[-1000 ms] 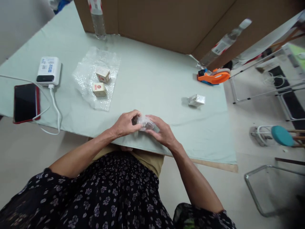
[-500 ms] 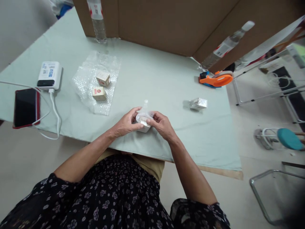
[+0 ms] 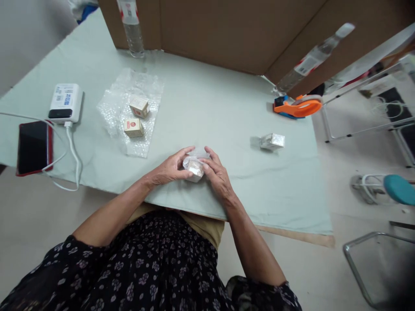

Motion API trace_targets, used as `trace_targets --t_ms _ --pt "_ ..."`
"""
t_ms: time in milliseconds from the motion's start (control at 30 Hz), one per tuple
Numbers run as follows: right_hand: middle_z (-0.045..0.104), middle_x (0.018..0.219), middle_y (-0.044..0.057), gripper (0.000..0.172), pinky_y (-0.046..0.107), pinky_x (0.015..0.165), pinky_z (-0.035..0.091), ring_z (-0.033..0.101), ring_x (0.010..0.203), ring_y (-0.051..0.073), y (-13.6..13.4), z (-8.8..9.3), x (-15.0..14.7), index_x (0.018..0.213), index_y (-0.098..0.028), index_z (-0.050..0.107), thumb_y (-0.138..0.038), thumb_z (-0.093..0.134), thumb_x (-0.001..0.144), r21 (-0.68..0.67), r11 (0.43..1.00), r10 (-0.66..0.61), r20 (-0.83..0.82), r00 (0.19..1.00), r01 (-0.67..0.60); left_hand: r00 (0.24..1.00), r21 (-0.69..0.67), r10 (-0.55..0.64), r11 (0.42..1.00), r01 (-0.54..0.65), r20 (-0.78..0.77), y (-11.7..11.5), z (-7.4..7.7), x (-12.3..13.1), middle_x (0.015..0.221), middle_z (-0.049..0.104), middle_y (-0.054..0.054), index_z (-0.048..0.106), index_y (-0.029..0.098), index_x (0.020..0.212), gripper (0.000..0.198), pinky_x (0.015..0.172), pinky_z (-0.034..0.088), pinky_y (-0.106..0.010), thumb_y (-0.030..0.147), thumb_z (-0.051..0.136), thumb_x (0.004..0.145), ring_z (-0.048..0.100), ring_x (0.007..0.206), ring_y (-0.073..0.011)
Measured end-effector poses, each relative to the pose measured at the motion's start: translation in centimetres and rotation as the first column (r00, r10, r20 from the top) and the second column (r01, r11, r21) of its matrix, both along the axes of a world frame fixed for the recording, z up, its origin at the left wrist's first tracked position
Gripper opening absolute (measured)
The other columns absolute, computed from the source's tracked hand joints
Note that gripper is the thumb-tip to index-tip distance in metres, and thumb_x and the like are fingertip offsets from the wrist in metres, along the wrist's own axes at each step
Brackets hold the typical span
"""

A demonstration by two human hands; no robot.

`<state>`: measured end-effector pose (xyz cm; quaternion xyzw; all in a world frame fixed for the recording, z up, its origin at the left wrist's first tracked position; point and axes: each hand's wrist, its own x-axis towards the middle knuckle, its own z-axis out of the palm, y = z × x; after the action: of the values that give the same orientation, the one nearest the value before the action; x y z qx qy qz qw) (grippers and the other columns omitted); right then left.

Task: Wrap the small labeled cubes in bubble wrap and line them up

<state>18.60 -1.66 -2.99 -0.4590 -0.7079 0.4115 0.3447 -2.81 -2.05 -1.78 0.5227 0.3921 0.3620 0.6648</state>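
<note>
2 hands | wrapped box (image 3: 193, 166) between left hand (image 3: 168, 169), right hand (image 3: 216, 175) | gripped

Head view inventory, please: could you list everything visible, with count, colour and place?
wrapped box: 1, beige in clear wrap, near table edge, between hands
small boxes: 2, beige with red, on bubble wrap
bubble wrap: 1 sheet, clear, table left-centre
packet: 1, silvery, table right
tape dispenser: 1, orange and blue, far right edge
bottles: 2, clear, by cardboard
cardboard: brown, far side
power bank: 1, white, left
phone: 1, dark, red-edged, far left
table: 1, pale green cover
stool: 1, teal, floor right
left hand: holds wrapped box
right hand: holds wrapped box
</note>
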Motion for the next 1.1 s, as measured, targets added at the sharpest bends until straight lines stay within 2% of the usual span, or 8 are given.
trace_targets --t_ms 133,300,400,533,667,933,1100 --pt "0.046 0.155 0.003 0.033 0.051 0.118 0.037 0.044 0.142 0.025 -0.1 -0.4 -0.5 0.113 -0.031 0.072 -0.051 0.051 0.098 0.005 1.000 0.005 -0.017 1.000 -0.005 0.999 -0.005 -0.036 0.999 0.036 -0.016 0.3 -0.1 -0.1 0.143 0.055 -0.017 0.036 0.018 0.153 0.093 0.096 0.053 -0.038 0.027 0.076 0.070 0.062 0.120 -0.0279" --pt "0.052 0.147 0.006 0.026 0.049 0.111 0.044 0.048 0.138 0.024 -0.7 -0.5 -0.7 0.117 -0.030 0.067 -0.043 0.054 0.098 0.088 0.990 -0.111 -0.041 0.993 0.114 0.999 -0.042 -0.046 0.998 0.045 -0.017 0.8 0.0 0.0 0.136 0.059 -0.017 0.034 0.016 0.154 0.095 0.093 0.054 -0.037 0.027 0.077 0.069 0.065 0.113 -0.0263" --pt "0.052 0.146 0.005 0.021 0.049 0.111 0.045 0.052 0.133 0.023 -0.5 0.0 -0.6 0.112 -0.030 0.068 -0.039 0.055 0.097 0.146 0.981 -0.115 -0.070 0.991 0.124 0.999 -0.048 -0.047 0.998 0.046 -0.011 0.8 0.2 0.0 0.136 0.059 -0.017 0.034 0.017 0.154 0.095 0.093 0.054 -0.037 0.026 0.077 0.069 0.064 0.115 -0.0263" --pt "0.053 0.145 0.004 0.018 0.050 0.112 0.043 0.053 0.132 0.024 1.0 1.0 -0.9 0.100 -0.029 0.073 -0.036 0.057 0.096 0.212 0.975 -0.063 0.012 0.998 0.059 0.998 -0.055 -0.052 0.997 0.050 -0.032 0.7 0.4 0.1 0.133 0.060 -0.016 0.033 0.018 0.154 0.096 0.091 0.055 -0.038 0.025 0.076 0.069 0.066 0.110 -0.0258" --pt "0.062 0.136 0.006 0.015 0.051 0.109 0.045 0.058 0.126 0.026 2.6 2.0 -1.3 0.093 -0.027 0.075 -0.031 0.060 0.093 0.224 0.975 -0.005 0.079 0.997 -0.013 0.997 -0.035 -0.066 0.997 0.065 -0.028 0.7 0.2 0.0 0.135 0.059 -0.017 0.034 0.019 0.154 0.094 0.092 0.054 -0.039 0.027 0.077 0.071 0.065 0.112 -0.0265" --pt "0.068 0.128 0.005 0.015 0.047 0.109 0.046 0.062 0.123 0.024 4.3 3.6 -0.1 0.094 -0.027 0.077 -0.026 0.062 0.090 0.006 0.978 0.206 0.051 0.977 -0.207 0.992 -0.013 -0.123 0.992 0.123 -0.006 0.9 -0.1 -0.3 0.135 0.057 -0.016 0.031 0.020 0.156 0.097 0.098 0.049 -0.041 0.027 0.080 0.072 0.061 0.115 -0.0269" --pt "0.065 0.131 0.003 0.011 0.048 0.108 0.046 0.060 0.125 0.025 5.2 3.6 0.0 0.090 -0.029 0.078 -0.026 0.067 0.086 -0.009 0.961 0.275 0.064 0.959 -0.275 0.988 -0.014 -0.155 0.988 0.155 -0.001 1.0 -0.3 -0.5 0.136 0.057 -0.015 0.029 0.023 0.157 0.098 0.099 0.047 -0.042 0.029 0.080 0.074 0.060 0.115 -0.0271"
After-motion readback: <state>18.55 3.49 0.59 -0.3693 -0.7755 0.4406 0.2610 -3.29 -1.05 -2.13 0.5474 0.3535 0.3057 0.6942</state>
